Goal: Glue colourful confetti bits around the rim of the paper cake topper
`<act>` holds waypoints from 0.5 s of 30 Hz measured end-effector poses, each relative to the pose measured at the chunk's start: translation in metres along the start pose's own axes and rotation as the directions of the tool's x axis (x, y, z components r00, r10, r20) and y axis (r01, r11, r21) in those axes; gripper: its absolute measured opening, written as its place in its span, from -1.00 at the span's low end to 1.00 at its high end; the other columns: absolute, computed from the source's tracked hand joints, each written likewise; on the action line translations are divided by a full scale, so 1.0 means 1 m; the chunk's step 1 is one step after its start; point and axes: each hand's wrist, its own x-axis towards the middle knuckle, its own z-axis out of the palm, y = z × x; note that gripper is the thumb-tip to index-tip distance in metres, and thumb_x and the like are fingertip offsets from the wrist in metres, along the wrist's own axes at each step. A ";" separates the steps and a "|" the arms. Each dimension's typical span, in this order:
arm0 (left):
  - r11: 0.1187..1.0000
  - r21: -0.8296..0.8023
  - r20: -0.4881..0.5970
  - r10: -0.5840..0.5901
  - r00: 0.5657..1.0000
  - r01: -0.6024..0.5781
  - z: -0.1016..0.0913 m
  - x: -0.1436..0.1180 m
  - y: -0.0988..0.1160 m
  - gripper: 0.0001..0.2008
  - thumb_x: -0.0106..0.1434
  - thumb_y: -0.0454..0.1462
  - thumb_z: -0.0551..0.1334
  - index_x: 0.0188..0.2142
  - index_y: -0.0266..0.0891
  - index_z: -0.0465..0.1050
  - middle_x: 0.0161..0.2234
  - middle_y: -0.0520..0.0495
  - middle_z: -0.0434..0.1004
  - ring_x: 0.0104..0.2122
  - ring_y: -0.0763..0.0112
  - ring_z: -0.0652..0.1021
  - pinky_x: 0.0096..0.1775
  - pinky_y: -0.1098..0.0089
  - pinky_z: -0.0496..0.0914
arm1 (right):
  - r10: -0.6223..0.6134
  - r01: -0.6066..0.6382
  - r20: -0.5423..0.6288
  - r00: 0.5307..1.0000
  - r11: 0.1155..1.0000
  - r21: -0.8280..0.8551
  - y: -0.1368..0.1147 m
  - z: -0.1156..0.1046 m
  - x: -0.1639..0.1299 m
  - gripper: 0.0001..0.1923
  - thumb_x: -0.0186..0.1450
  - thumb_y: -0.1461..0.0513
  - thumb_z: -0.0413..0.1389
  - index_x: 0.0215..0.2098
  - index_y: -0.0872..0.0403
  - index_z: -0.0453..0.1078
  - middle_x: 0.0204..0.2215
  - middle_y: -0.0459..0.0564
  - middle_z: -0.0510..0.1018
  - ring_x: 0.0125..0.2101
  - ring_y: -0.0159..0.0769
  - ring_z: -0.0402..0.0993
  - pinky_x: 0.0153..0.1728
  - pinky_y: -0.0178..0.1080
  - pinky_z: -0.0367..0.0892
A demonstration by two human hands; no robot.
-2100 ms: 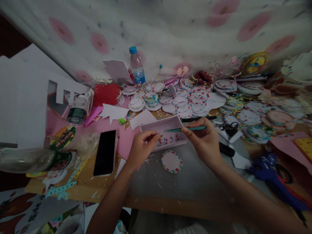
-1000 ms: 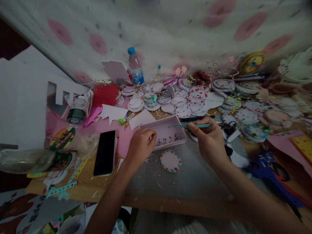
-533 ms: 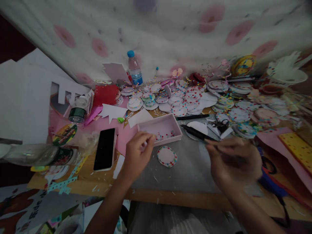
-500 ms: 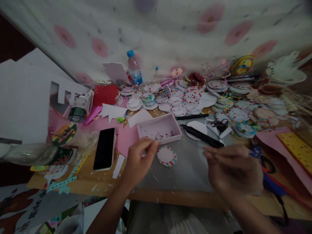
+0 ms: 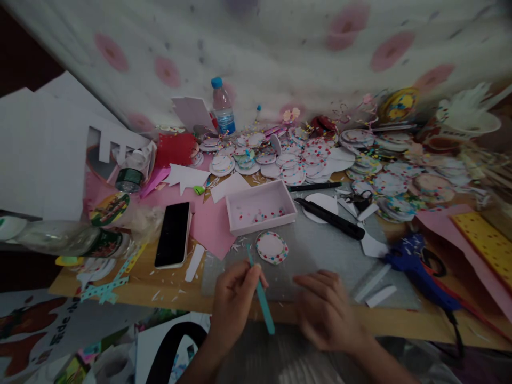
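My left hand (image 5: 236,298) pinches a pair of teal tweezers (image 5: 264,306) between thumb and fingers. Their thin tip points away from me, and the wide rounded end hangs over the table's front edge. Just beyond the hand lies a round white paper disc (image 5: 272,248) rimmed with red and blue dots. My right hand (image 5: 326,309), slightly blurred, hovers to the right with loosely bent fingers apart and nothing visible in them. Behind the disc, a shallow pale pink box (image 5: 262,226) holds a few small red and blue beads.
A black utility knife (image 5: 332,217) and a pen (image 5: 314,186) lie right of the box. Farther right is a blue glue gun (image 5: 424,277). On the left are a phone (image 5: 173,234) and a bottle lying down (image 5: 60,238). Decorated discs (image 5: 294,173) are heaped behind.
My left hand has drawn back from the disc and now holds the tweezers. My right hand, earlier pinching something thin and blurred farther right, has moved left and loosened.
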 end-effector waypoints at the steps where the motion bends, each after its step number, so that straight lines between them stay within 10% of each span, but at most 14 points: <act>1: 1.000 0.013 0.004 0.025 1.000 -0.025 -0.006 0.001 -0.001 -0.62 0.30 -0.11 0.11 -0.59 -0.20 0.36 -0.59 0.04 0.34 -0.51 0.44 0.39 -0.42 0.46 0.27 | 0.043 -0.041 0.085 0.995 0.999 -0.028 0.006 0.001 0.000 -0.71 0.15 0.35 0.08 -0.14 0.04 0.38 -0.16 0.07 0.60 -0.20 -0.15 0.49 -0.20 -0.05 0.39; 6: 0.996 0.059 0.034 0.072 0.997 -0.074 -0.021 0.005 -0.005 -0.61 0.30 -0.12 0.11 -0.62 -0.20 0.32 -0.60 0.02 0.32 -0.50 0.42 0.39 -0.40 0.44 0.26 | 0.134 -0.095 0.448 0.884 0.990 -0.108 0.027 0.008 0.005 -0.48 0.27 0.27 0.02 0.21 0.11 0.22 0.18 0.12 0.34 0.22 0.01 0.14 0.11 0.16 0.20; 15: 0.993 0.099 0.111 0.049 0.993 -0.060 -0.015 0.006 -0.010 -0.57 0.29 -0.09 0.09 -0.65 -0.20 0.26 -0.62 0.03 0.25 -0.55 0.42 0.33 -0.44 0.42 0.20 | 0.303 -0.272 0.361 0.882 0.953 -0.135 -0.008 0.029 0.008 -0.45 0.28 0.23 0.03 0.24 0.07 0.17 0.12 0.16 0.38 0.14 0.02 0.24 0.14 0.20 0.18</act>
